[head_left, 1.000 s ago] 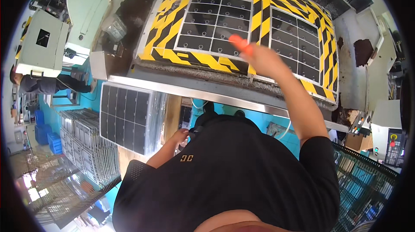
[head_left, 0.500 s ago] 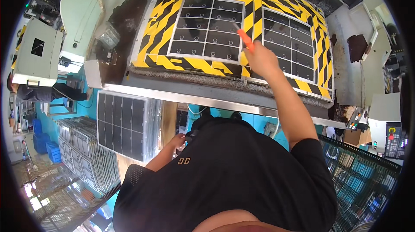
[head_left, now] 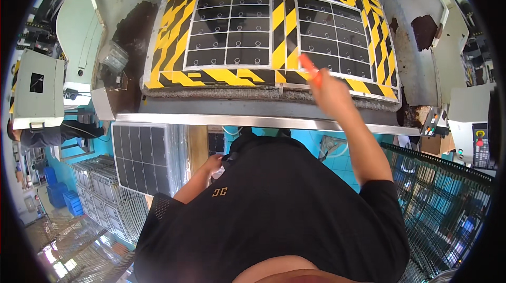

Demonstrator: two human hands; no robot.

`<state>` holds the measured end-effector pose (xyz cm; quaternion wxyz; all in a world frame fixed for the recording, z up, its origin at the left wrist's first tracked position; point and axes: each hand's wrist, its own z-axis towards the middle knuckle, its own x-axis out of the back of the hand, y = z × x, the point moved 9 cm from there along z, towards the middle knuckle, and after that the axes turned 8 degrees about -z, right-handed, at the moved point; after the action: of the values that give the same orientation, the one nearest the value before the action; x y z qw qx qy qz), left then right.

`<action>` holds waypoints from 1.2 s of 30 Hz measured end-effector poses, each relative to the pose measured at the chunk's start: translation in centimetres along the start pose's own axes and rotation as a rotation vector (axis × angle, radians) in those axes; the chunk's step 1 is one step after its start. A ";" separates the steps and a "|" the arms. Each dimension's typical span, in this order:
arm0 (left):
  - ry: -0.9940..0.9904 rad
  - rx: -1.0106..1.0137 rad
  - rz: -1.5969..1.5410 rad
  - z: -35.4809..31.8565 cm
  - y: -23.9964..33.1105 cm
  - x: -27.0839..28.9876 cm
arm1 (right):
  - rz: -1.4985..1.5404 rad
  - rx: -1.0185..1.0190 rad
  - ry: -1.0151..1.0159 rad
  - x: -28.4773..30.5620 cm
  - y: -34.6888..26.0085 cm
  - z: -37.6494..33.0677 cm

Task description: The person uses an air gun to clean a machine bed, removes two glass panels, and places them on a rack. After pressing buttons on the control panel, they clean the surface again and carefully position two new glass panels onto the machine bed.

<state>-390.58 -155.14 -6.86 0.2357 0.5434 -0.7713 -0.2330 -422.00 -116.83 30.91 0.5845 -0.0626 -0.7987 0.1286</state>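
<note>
Right hand (head_left: 333, 96): one, raised over the front edge of the tabletop (head_left: 263, 108), grip clamped on one orange-handled tool (head_left: 310, 69) whose tip points at the lower left corner of the right-hand grid panel (head_left: 337, 37).

Left hand (head_left: 213, 164): one, low by the black shirt, near the stack at the person's left; whether its grip is apart or together cannot be told.

Grid panels on the tabletop: two, dark, each divided into cells, lying side by side, the left-hand grid panel (head_left: 230, 30) and the right one parted by a yellow-and-black striped band (head_left: 281, 24). The left panel counts four rows of three cells.

Striped border: one, yellow and black, running round both panels.

Stack of dark gridded panels (head_left: 142, 157): one, below the tabletop's metal edge, at the person's left.

Wire cages: one (head_left: 443, 198) at the right, more at lower left, count unclear.

Grey cabinet (head_left: 34, 96): one, far left.
</note>
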 end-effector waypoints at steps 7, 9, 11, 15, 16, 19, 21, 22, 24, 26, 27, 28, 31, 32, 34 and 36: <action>0.028 0.160 -0.017 -3.6 5.5 -0.3 | -0.041 0.002 -0.059 0.6 1.9 -2.5; -0.005 0.076 0.070 -2.7 3.6 0.0 | -0.149 0.119 -0.045 -0.1 2.0 -3.9; -0.055 -0.238 0.597 -3.7 8.2 -1.1 | -0.049 -0.087 0.039 0.9 7.8 -2.5; -0.045 -0.237 0.470 -1.3 3.1 0.1 | 0.083 -0.276 0.270 4.4 20.3 -2.3; -0.043 -0.091 0.333 -1.4 3.7 -0.2 | 0.083 -0.310 0.275 4.9 21.5 -2.8; -0.067 0.096 0.108 -2.4 3.9 -0.9 | -0.001 -0.314 0.193 4.5 20.2 -4.2; -0.082 0.051 0.106 -3.9 9.3 -2.7 | -0.020 -0.156 0.165 3.4 16.8 -5.5; -0.091 0.048 0.116 -3.9 9.5 -3.0 | -0.019 -0.168 0.170 4.1 18.4 -5.4; -0.093 0.043 -0.113 -3.6 9.7 -3.4 | 0.110 -0.452 0.270 6.0 23.6 -5.5; 0.050 0.111 0.079 -2.9 9.9 -2.3 | -0.012 -0.352 0.189 4.5 22.0 -7.6; 0.014 0.136 0.155 -2.6 9.6 -2.3 | -0.033 -0.323 0.177 4.4 21.3 -8.7; -0.024 0.163 0.237 -2.3 8.9 -2.0 | -0.050 -0.299 0.163 4.3 21.0 -9.4; -0.065 0.118 0.115 -0.6 7.5 -1.9 | 0.049 -0.475 0.258 5.1 25.5 -11.9; -0.064 0.120 0.113 -0.3 7.4 -2.1 | 0.048 -0.473 0.256 4.9 24.4 -13.4; -0.043 0.098 0.112 -0.8 9.2 -2.4 | -0.040 -0.329 -0.051 2.7 19.3 -15.3; -0.061 0.126 0.131 -0.3 7.9 -1.6 | 0.016 -0.428 0.050 3.2 22.7 -16.2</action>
<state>-395.66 -151.25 -1.89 0.1922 0.4982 -0.8251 -0.1846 -408.75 -92.07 32.12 0.5766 -0.1947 -0.7924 -0.0412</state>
